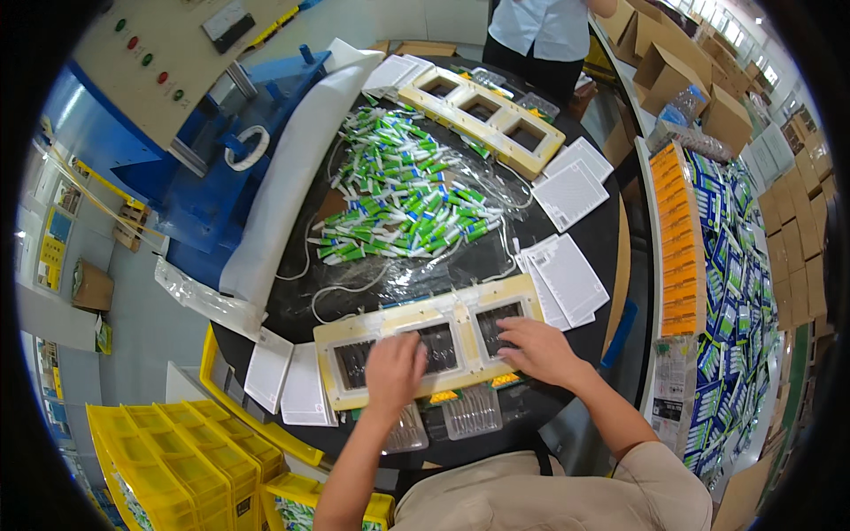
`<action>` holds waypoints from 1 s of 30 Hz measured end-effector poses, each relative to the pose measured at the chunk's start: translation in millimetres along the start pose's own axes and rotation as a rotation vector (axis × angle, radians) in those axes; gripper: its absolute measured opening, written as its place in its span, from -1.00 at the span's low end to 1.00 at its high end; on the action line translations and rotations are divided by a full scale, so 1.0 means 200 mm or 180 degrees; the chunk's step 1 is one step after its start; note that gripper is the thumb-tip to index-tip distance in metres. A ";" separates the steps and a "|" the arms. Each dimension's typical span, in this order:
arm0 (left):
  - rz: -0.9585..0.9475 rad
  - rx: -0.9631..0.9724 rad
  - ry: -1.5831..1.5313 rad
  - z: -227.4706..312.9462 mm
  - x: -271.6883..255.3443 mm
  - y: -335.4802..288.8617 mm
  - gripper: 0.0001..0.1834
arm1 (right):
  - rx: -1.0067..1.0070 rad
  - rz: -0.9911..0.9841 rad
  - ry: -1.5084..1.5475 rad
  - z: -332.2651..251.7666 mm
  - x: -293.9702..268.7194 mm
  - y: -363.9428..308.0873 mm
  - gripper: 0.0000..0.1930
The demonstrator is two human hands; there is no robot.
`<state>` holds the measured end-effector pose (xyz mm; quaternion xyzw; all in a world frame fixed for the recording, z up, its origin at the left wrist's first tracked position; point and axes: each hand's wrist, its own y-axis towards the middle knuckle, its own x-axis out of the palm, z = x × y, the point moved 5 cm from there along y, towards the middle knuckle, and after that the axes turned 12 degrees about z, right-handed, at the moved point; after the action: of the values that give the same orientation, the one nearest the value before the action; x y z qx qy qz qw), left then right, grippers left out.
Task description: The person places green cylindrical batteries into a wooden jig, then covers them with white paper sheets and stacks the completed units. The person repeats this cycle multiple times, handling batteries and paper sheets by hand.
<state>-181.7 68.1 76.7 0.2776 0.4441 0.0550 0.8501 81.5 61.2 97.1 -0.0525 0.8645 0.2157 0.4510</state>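
Observation:
A cream-yellow frame [465, 317] with three windows lies near me on the dark round table. Clear plastic shows inside its windows. My left hand [394, 367] is over the bar between the left and middle windows, its fingers loosely bent and holding nothing I can see. At the right window, my right hand [534, 348] reaches in with its fingers apart; the tips are partly hidden. Clear ribbed plastic trays [472, 412] stick out from under the frame's near edge. Beyond the frame spreads a heap of small green-and-white tubes [407, 212], some with blue parts.
A second cream frame [482, 111] lies at the far side. White printed cards [571, 279] are stacked right, others [307, 389] left. A blue machine [212, 199] stands left. Yellow crates [177, 451] sit lower left, blue-green packages [722, 310] right. Across the table stands a person [538, 35].

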 end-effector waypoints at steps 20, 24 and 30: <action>0.0545 -0.2000 -0.1363 -0.67 -0.43 0.00 -0.73 | -0.0374 0.1105 -0.0533 -0.22 0.78 0.96 -0.71; 0.0375 -0.0270 -0.0647 -0.51 -0.58 -0.25 -0.69 | -0.0555 0.0909 -0.0037 -0.62 0.69 0.55 -0.67; -0.0022 0.0902 0.0157 -0.52 -0.46 -0.38 -0.71 | -0.0894 0.0617 -0.0148 -0.90 0.89 0.26 -0.67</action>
<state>-329.9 17.0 57.3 0.3918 0.4691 -0.0044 0.7914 -175.0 51.2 61.9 -0.0264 0.8161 0.3780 0.4363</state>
